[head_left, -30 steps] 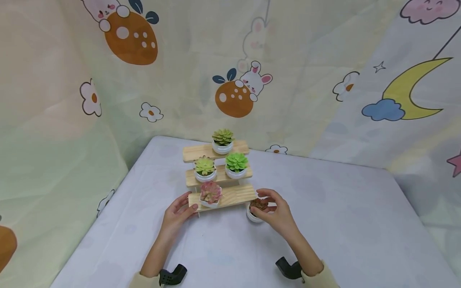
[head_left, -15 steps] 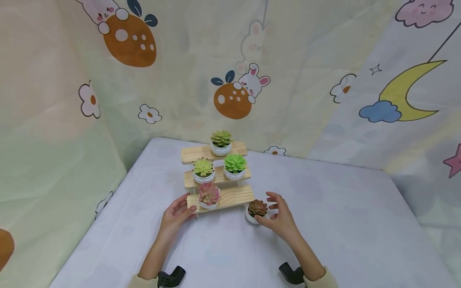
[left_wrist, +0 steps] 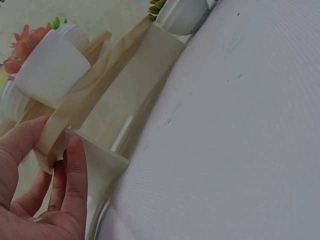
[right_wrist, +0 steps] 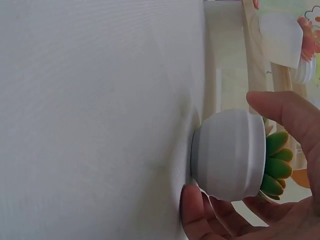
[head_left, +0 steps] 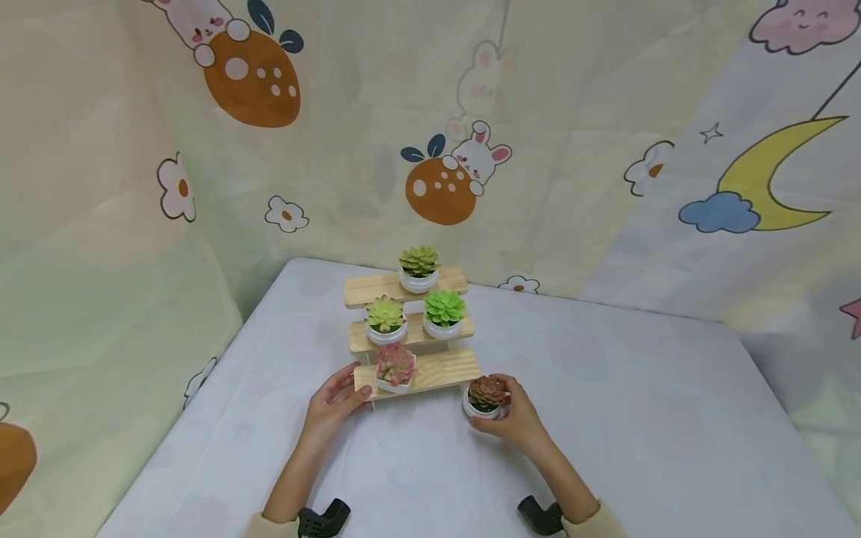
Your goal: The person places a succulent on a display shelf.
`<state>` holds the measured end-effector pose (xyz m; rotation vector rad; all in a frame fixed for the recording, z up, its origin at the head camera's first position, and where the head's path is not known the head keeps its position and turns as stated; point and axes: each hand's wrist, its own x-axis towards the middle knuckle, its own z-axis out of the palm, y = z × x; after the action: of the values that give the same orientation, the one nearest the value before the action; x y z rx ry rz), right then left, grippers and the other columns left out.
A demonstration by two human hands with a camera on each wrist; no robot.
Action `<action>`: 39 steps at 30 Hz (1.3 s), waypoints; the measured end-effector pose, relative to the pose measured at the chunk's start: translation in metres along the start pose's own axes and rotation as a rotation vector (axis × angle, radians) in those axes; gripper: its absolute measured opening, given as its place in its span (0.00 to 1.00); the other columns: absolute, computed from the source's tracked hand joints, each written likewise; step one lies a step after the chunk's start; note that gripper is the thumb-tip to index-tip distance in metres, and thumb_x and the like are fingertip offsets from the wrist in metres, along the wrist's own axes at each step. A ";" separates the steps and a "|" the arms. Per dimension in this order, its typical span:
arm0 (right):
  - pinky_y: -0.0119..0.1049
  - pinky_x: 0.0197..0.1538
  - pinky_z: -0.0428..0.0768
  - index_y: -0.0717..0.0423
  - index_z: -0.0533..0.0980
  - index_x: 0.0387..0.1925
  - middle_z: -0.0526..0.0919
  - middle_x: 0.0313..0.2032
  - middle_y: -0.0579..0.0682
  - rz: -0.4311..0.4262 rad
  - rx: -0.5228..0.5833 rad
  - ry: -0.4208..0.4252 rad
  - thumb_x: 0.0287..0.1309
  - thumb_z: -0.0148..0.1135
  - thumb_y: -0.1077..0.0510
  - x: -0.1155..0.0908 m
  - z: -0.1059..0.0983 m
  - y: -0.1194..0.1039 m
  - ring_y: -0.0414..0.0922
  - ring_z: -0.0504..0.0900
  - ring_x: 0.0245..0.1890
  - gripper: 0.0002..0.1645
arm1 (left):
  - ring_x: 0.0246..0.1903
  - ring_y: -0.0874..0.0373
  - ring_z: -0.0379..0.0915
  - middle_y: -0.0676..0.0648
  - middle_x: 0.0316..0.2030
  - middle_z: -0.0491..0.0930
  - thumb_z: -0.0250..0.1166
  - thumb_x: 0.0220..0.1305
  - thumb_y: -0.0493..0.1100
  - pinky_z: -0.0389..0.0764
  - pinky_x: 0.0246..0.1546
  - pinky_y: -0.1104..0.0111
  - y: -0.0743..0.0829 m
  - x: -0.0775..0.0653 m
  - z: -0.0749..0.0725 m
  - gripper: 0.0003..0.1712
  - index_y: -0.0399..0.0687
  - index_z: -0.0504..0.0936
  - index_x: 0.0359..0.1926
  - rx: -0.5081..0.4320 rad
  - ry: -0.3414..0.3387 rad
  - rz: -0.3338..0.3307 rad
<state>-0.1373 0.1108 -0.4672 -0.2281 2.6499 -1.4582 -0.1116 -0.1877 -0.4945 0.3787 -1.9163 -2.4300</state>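
Observation:
A three-step wooden plant stand [head_left: 451,368] with white supports stands on the table. My left hand [head_left: 328,403] grips the left end of its lowest board, thumb on top and fingers below, as the left wrist view confirms. A pink succulent [head_left: 395,363] in a white pot sits on that board. Beside the board's right end, a brownish succulent [head_left: 486,393] in a round white pot [right_wrist: 230,155] rests on the table. My right hand [head_left: 516,420] holds this pot between thumb and fingers; in the right wrist view the thumb touches near the rim.
Two green potted succulents, a pale one [head_left: 385,314] and a bright one [head_left: 444,307], stand on the middle board. Another green succulent [head_left: 419,261] tops the highest board. A patterned curtain [head_left: 565,164] hangs behind the white-covered table [head_left: 639,418].
My right hand first drew its fingers back from the brownish succulent's leaves, then came in lower and closed around its pot. The left hand has stayed on the board.

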 end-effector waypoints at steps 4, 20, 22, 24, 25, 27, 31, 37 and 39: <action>0.44 0.44 0.76 0.65 0.66 0.53 0.73 0.46 0.62 -0.069 -0.017 0.033 0.35 0.77 0.53 -0.001 0.002 0.003 0.53 0.73 0.44 0.44 | 0.42 0.63 0.78 0.43 0.51 0.68 0.65 0.55 0.31 0.84 0.40 0.68 0.000 0.000 0.001 0.34 0.41 0.65 0.63 0.000 0.001 -0.006; 0.28 0.33 0.74 0.62 0.70 0.51 0.76 0.46 0.58 0.057 -0.046 0.048 0.31 0.79 0.60 0.001 0.001 0.002 0.49 0.76 0.41 0.41 | 0.41 0.63 0.78 0.41 0.52 0.67 0.65 0.56 0.33 0.84 0.41 0.67 0.000 -0.001 0.002 0.34 0.42 0.65 0.63 0.015 -0.001 -0.028; 0.28 0.33 0.75 0.62 0.70 0.51 0.76 0.46 0.58 0.068 -0.036 0.048 0.31 0.79 0.60 0.000 0.000 0.002 0.49 0.76 0.41 0.41 | 0.41 0.63 0.78 0.41 0.52 0.67 0.65 0.56 0.33 0.84 0.41 0.67 -0.001 -0.001 0.002 0.34 0.42 0.65 0.63 0.016 0.001 -0.029; 0.27 0.32 0.75 0.62 0.70 0.52 0.75 0.47 0.58 0.077 -0.026 0.048 0.32 0.79 0.60 -0.002 -0.001 0.002 0.48 0.76 0.40 0.41 | 0.41 0.63 0.78 0.41 0.52 0.67 0.66 0.56 0.33 0.84 0.41 0.67 0.000 -0.001 0.001 0.34 0.42 0.65 0.63 0.021 0.003 -0.031; 0.27 0.32 0.75 0.62 0.70 0.52 0.75 0.47 0.58 0.081 -0.015 0.048 0.32 0.79 0.60 -0.002 -0.002 0.001 0.48 0.76 0.40 0.41 | 0.41 0.63 0.78 0.41 0.52 0.67 0.66 0.56 0.33 0.84 0.41 0.67 0.000 -0.001 0.001 0.34 0.42 0.65 0.63 0.021 0.002 -0.028; 0.26 0.32 0.76 0.61 0.70 0.52 0.75 0.47 0.57 0.085 0.002 0.051 0.32 0.79 0.60 -0.004 -0.003 0.001 0.47 0.75 0.40 0.41 | 0.40 0.63 0.78 0.42 0.51 0.67 0.66 0.56 0.33 0.84 0.41 0.68 0.000 -0.002 0.001 0.34 0.42 0.65 0.63 0.022 0.001 -0.025; 0.26 0.31 0.75 0.60 0.71 0.52 0.76 0.45 0.56 0.072 0.012 0.079 0.32 0.79 0.59 -0.007 -0.006 -0.001 0.44 0.74 0.38 0.40 | 0.40 0.63 0.78 0.42 0.52 0.67 0.65 0.56 0.33 0.84 0.40 0.68 0.000 -0.002 0.001 0.34 0.41 0.65 0.63 0.024 0.000 -0.024; 0.29 0.34 0.77 0.59 0.71 0.52 0.77 0.46 0.56 0.028 0.025 0.121 0.34 0.78 0.57 -0.009 -0.011 -0.007 0.44 0.73 0.38 0.40 | 0.40 0.64 0.77 0.42 0.52 0.67 0.66 0.56 0.34 0.83 0.41 0.68 0.000 -0.001 0.000 0.34 0.41 0.65 0.64 0.031 0.000 -0.020; 0.30 0.36 0.78 0.59 0.71 0.53 0.77 0.47 0.56 0.021 0.033 0.131 0.34 0.78 0.57 -0.009 -0.012 -0.010 0.44 0.74 0.40 0.40 | 0.40 0.64 0.77 0.42 0.52 0.67 0.65 0.56 0.34 0.83 0.41 0.69 0.000 -0.001 0.000 0.34 0.41 0.65 0.63 0.030 0.001 -0.019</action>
<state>-0.1300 0.1174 -0.4522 -0.1046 2.7170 -1.5598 -0.1108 -0.1872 -0.4940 0.4007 -1.9597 -2.4142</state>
